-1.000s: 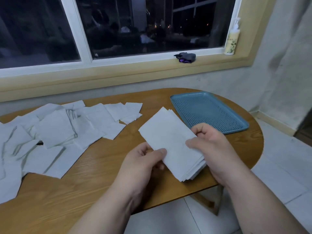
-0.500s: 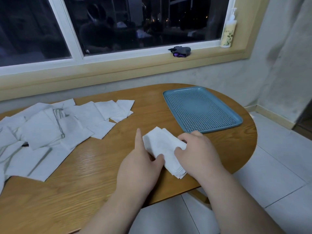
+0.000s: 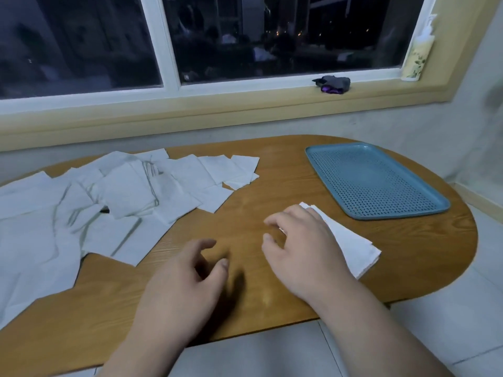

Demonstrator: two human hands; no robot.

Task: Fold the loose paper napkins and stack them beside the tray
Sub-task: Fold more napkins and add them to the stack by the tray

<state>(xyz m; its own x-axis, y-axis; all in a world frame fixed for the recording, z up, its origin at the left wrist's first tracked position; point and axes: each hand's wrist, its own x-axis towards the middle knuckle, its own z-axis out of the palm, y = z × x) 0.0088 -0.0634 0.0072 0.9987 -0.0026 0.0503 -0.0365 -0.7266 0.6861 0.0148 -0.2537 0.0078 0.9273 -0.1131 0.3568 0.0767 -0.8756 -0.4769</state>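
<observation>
The folded stack point(image 3: 351, 240) lies flat on the table point(image 3: 272, 164), near the tray point(image 3: 394, 214) and apart from its near edge. The stack's right corner points toward the table's front right edge.

The right hand point(image 3: 302, 248) sits over the stack's left part, fingers loosely bent and gripping nothing. Contact with the paper cannot be confirmed. The left hand point(image 3: 179, 284) hangs over bare wood left of the stack, fingers loosely curled and holding nothing.

Loose napkins point(image 3: 130, 191) cover the table's left half in overlapping layers.

The table is oval, wood-grained, and set against a grey wall point(image 3: 272, 126). Above the wall run a yellow sill point(image 3: 217, 104) and a white-framed window point(image 3: 272, 36), dark outside. A bottle point(image 3: 417, 50) and a small dark object point(image 3: 332, 84) rest on the ledge. Pale floor tiles point(image 3: 272, 349) show below the table edge.
</observation>
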